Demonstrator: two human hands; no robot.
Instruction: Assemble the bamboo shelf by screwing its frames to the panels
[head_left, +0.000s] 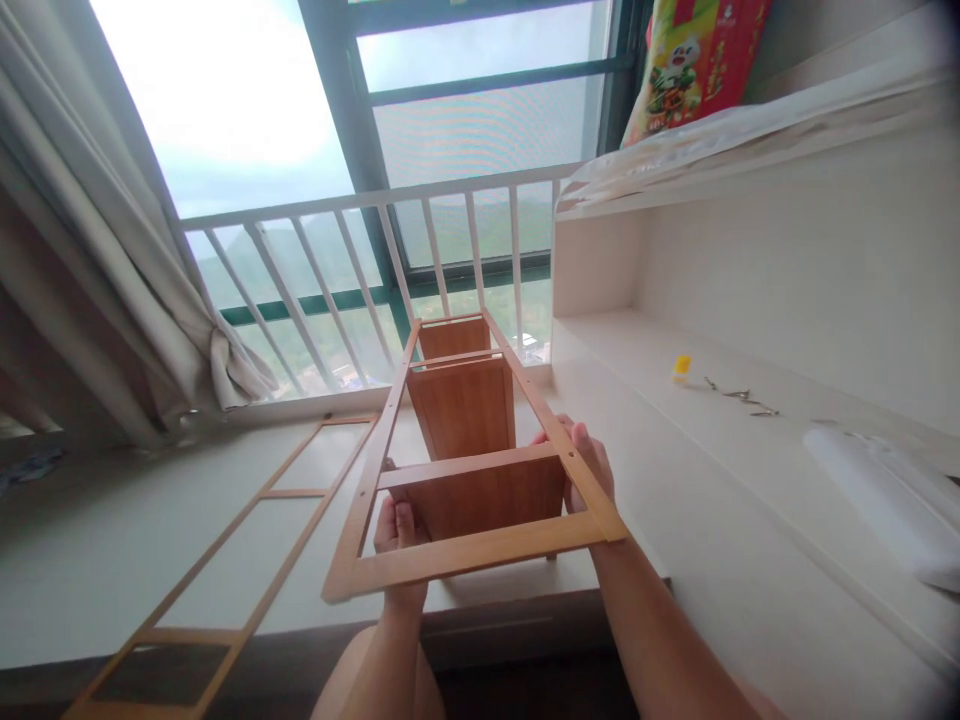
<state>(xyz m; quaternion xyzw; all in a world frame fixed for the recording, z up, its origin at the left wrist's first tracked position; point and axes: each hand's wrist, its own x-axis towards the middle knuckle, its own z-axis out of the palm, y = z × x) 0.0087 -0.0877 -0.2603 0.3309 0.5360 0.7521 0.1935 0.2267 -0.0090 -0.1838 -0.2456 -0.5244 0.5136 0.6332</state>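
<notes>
A light-brown wooden shelf rack [480,555] stands between my arms, its ladder-like side frame uppermost. Several darker wooden shelf boards [469,410] hang below the frame's crossbars. My left hand [399,528] reaches through the frame's near opening, its fingers closed at the left edge of the nearest board [480,495]. On the other side, my right hand [592,465] wraps round the right rail and that board's right end; part of its fingers is hidden behind the wood. A second ladder-like wooden frame [244,580] lies to the left, apart from both hands.
Several screws [742,396] and a small yellow object [682,368] lie on the white ledge [622,400] at right, near a white plastic package [877,500]. A colourful bag [694,65] sits on the upper shelf. White railings [472,240] and a grey curtain [97,230] border the window.
</notes>
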